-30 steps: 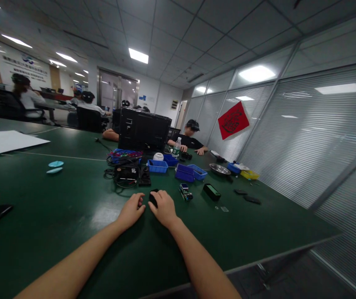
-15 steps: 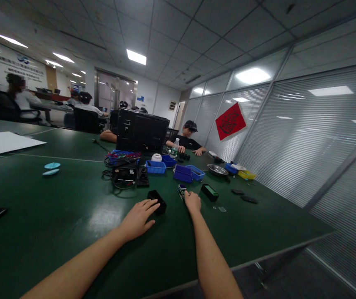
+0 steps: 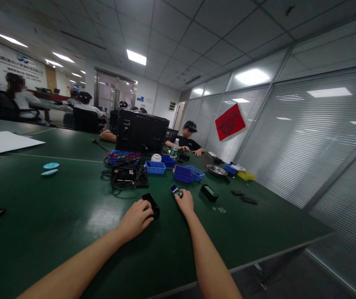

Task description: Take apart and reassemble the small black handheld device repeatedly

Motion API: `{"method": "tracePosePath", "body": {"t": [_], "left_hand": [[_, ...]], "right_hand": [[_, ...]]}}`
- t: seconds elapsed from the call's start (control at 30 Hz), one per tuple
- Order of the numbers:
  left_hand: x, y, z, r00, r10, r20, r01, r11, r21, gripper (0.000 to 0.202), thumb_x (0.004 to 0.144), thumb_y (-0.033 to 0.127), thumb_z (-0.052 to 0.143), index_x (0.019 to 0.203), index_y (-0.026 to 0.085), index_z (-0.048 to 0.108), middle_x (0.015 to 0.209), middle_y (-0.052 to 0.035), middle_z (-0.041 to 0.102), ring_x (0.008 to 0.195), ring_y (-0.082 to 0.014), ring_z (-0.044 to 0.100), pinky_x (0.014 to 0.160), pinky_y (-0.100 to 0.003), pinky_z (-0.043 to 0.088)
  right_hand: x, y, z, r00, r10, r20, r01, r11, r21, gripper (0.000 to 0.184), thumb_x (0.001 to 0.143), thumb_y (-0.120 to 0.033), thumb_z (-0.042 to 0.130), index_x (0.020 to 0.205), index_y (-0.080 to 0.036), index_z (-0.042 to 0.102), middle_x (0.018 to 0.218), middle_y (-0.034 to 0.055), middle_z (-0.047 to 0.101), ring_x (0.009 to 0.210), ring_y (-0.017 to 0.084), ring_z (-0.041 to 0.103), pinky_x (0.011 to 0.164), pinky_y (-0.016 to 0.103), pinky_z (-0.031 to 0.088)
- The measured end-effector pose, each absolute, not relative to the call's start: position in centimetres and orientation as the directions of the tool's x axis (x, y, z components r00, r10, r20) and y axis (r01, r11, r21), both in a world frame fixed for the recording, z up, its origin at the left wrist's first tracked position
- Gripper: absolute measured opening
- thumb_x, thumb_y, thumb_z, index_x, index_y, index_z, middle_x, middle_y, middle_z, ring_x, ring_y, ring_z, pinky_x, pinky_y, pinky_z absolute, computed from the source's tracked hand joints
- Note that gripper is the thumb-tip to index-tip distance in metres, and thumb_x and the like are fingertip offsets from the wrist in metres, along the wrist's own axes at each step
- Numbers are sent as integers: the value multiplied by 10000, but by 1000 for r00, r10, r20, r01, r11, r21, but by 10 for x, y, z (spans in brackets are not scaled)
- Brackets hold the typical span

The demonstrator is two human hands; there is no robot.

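My left hand (image 3: 137, 219) rests on the green table (image 3: 72, 216) with its fingers curled around a small black box-shaped device (image 3: 152, 204), tipping it. My right hand (image 3: 184, 202) is closed on a small blue and green part (image 3: 176, 190), lifted a little off the table. A black rectangular block with a green top (image 3: 209, 193) lies just right of that hand.
Ahead lie several blue bins (image 3: 155, 167), a black cabled device (image 3: 125, 176), a white ball (image 3: 156, 158), a metal bowl (image 3: 217, 170), a yellow tray (image 3: 245, 175) and a big black case (image 3: 142, 132). A person (image 3: 188, 140) sits at the far end. The table edge runs at the right.
My right hand left the black device, reached right to the small blue and green part and picked it up. My left hand stayed with the black device and now grips it.
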State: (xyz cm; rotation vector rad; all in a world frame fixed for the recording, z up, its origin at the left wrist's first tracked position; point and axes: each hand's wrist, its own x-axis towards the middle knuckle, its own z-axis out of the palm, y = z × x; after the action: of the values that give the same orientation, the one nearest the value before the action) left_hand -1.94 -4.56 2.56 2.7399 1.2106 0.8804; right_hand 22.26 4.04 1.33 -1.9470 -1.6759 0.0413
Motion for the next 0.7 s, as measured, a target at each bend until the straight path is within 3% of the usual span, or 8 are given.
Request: {"method": "tracePosePath", "body": {"t": [0.2,0.43,0.53,0.7], "left_hand": [[-20,-47,26,537,685,492,669,-701,248,129,810,277,473,862,213,572,950,-40,532,872,-175,445,757,-324,368],[-21,-45,25,507,697,506,645,-697,314,187,808,307,470,935,225,581,989,-46,542,893,-176,464,806,-339,383],[-22,-44,24,496,703,509,640,-693,333,202,810,316,464,947,226,583,1003,-49,543,903,-178,468,854,-360,376],[-22,-42,22,484,713,507,641,-684,350,208,807,321,468,956,231,582,1011,-45,549,924,-182,472,888,-371,367]], "right_hand": [[214,39,15,128,909,396,899,63,-434,410,794,-431,436,1089,-178,566,1065,95,561,989,208,510,824,287,386],[216,39,16,167,951,260,930,-65,-362,472,844,-470,308,969,-155,636,986,132,606,922,232,547,744,308,404],[212,37,17,132,966,222,942,-52,-333,410,837,-444,346,900,-164,640,929,120,618,868,217,562,710,287,402],[199,32,16,62,952,298,925,57,-376,319,753,-382,521,994,-177,567,953,84,596,873,184,558,738,256,395]]}}
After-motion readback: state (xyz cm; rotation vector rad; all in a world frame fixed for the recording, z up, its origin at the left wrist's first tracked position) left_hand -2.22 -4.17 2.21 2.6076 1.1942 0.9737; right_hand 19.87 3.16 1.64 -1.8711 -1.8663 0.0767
